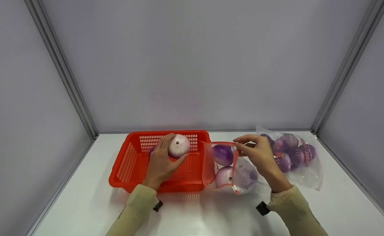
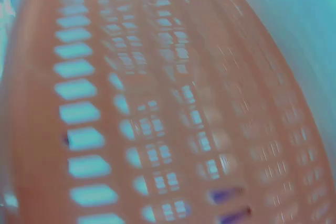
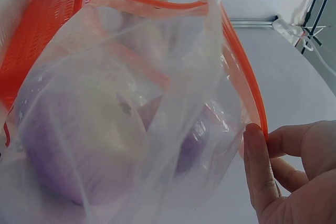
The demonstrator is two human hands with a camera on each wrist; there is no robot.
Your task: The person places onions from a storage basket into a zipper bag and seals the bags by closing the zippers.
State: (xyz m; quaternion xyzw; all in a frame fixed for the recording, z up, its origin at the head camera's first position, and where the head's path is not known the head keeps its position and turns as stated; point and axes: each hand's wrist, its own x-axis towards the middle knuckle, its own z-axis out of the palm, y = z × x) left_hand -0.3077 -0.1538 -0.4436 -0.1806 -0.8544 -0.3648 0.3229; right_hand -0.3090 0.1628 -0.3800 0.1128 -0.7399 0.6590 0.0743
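Note:
My left hand point(image 1: 160, 160) grips a pale purple onion point(image 1: 179, 146) above the red plastic basket point(image 1: 119, 173). Fingers and thumb curl around the onion's sides. A clear zip bag point(image 1: 208, 167) with an orange-red rim stands just right of the basket, its mouth spread wide. Inside it sit a dark purple onion point(image 1: 223, 154) and a paler onion point(image 3: 79, 140). The bag's rim is pinched between thumb and fingers of my right hand point(image 1: 257, 152), seen closely in the right wrist view. Only the slotted basket wall point(image 2: 142, 129) fills the left wrist view, blurred.
A second clear bag point(image 1: 309, 178), filled with several purple onions, lies at the right on the white table point(image 1: 80, 196). More purple point(image 1: 152, 150) shows inside the basket behind my left hand. Grey panels point(image 1: 192, 65) enclose the back and both sides.

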